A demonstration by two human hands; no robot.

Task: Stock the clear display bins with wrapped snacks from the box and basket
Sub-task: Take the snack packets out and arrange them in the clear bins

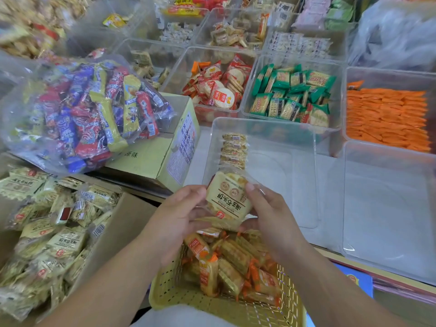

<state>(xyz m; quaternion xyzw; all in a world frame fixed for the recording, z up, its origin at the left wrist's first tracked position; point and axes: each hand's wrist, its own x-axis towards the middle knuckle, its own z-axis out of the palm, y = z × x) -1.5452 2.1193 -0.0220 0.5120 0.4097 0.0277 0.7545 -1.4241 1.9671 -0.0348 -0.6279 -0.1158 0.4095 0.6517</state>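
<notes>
Wrapped snack (227, 199) is held over the near edge of the clear bin (295, 128). Left hand (179, 215) and right hand (271, 213) both grip it, fingers curled round its sides. Inside the bin lies one short row of packets (233, 149). The basket (179, 291), nearer than the bin, and the box (132, 220), to its left, are well filled. Judgement: stocking is at an early stage.

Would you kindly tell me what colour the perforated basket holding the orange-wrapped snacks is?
The basket is pale yellow; the head view shows it best.
</notes>
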